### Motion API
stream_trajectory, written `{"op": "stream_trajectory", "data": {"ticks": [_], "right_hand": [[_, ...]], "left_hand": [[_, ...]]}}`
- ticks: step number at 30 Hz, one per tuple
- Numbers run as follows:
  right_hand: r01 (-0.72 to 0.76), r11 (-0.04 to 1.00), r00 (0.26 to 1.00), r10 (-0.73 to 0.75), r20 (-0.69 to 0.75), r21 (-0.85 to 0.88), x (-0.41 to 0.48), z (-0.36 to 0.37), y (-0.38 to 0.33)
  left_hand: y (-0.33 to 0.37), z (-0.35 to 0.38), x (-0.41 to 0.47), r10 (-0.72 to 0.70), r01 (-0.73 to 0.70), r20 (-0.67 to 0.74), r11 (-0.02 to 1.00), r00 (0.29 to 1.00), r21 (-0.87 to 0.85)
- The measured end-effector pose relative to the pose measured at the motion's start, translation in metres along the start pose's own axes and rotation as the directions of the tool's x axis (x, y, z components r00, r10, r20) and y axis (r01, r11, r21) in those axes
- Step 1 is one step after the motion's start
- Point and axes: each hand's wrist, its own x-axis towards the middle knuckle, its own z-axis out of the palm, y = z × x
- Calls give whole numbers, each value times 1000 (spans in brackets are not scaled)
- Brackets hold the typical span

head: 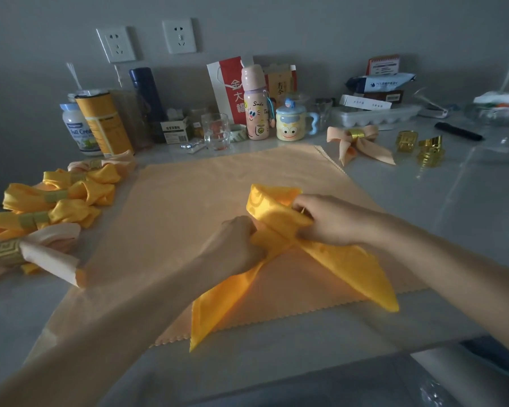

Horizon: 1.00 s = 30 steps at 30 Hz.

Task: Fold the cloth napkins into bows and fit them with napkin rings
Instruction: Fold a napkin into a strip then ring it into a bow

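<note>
A bright yellow napkin lies folded into a bow shape on a flat peach cloth, its two tails crossing toward me. My left hand pinches the napkin's middle from the left. My right hand grips the loop and centre from the right. A glint of gold shows between my right fingers; whether it is a ring I cannot tell. Several finished bows with rings lie at the left. A peach bow with a gold ring sits at the back right, beside loose gold napkin rings.
Along the wall stand cans, a dark flask, a glass, a pink bottle, a cartoon mug, an egg tray and boxes. A black pen-like object lies at the far right. The counter's front edge runs below the cloth.
</note>
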Motion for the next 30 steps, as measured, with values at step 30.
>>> {"op": "stream_trajectory", "data": {"ticks": [30], "right_hand": [[-340,864,820,466,-333,371,23,-54,165]], "left_hand": [[40,2,67,221,-248,148,949,964,193]]}}
